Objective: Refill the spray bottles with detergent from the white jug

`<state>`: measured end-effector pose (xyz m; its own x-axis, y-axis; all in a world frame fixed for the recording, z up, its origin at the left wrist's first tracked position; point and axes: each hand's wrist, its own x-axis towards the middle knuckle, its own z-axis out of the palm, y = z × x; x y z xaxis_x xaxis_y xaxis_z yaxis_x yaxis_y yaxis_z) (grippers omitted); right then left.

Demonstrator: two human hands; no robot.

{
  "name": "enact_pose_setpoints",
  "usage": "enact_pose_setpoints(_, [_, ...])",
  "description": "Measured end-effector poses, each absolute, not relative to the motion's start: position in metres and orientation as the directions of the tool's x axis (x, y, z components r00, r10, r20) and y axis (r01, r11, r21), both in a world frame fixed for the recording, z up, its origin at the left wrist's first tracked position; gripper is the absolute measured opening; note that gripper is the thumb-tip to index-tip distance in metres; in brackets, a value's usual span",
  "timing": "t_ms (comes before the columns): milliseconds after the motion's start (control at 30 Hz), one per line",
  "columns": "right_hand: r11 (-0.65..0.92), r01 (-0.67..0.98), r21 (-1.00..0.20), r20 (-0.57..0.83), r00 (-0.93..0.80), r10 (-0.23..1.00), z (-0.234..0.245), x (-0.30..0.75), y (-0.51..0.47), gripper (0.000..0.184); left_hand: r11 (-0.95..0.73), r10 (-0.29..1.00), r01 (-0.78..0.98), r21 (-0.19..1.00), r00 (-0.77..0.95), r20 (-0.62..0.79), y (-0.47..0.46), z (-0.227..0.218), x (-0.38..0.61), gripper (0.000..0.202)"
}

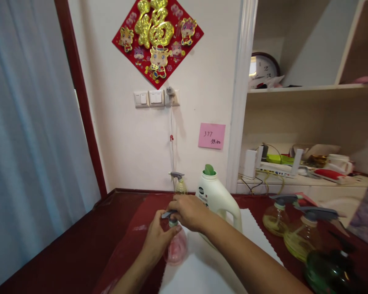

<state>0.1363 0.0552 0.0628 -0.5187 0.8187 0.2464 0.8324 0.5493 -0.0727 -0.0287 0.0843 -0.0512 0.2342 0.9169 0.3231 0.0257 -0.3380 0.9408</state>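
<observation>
A round clear spray bottle [177, 248] with a pink tint stands upright on the front part of the white sheet. Around its neck and upper body my left hand [160, 234] is closed. From above, my right hand [188, 210] grips the grey spray head of that bottle, its fingers wrapped over the top. Just right of my hands is a large pale green jug [219, 196] with its mouth uncapped and something green sticking out. Behind my right hand another spray bottle [180, 186] with yellowish liquid is partly hidden.
Two spray bottles with yellow liquid [300, 241] and a dark green bottle [328, 269] stand on the right of the red table [79, 241]. A white sheet [199, 269] lies in the middle. Behind are a wall and a shelf with a router [274, 169].
</observation>
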Motion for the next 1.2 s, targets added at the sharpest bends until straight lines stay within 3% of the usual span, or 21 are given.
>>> enact_pose_setpoints(133, [0.547,0.834,-0.067,0.249,-0.517,0.819,0.061,0.136,0.057,0.019,-0.326,0.914,0.016,0.945,0.26,0.311,0.086,-0.05,-0.03,0.038])
enact_pose_setpoints(333, [0.543,0.837,-0.067,0.257,-0.512,0.82,0.057,0.135,0.06,0.02,-0.304,0.882,-0.018,0.953,0.372,0.288,0.085,-0.047,-0.038,0.037])
enact_pose_setpoints(567, [0.53,0.845,-0.073,0.254,-0.498,0.829,0.06,0.135,0.056,0.019,-0.312,0.912,0.012,0.95,0.285,0.296,0.087,-0.049,-0.033,0.05])
enact_pose_setpoints(667, [0.526,0.847,-0.073,0.257,-0.494,0.831,0.061,0.135,0.055,0.02,-0.317,0.919,0.021,0.948,0.255,0.302,0.087,-0.049,-0.03,0.043])
enact_pose_setpoints(900, [0.535,0.841,-0.079,0.282,-0.496,0.821,0.059,0.136,0.056,0.018,-0.273,0.887,-0.017,0.962,0.381,0.259,0.085,-0.046,-0.039,0.043])
enact_pose_setpoints(1200, [0.544,0.829,-0.127,0.385,-0.464,0.798,0.054,0.137,0.061,0.012,-0.257,0.901,-0.038,0.966,0.353,0.254,0.091,-0.048,-0.025,0.044])
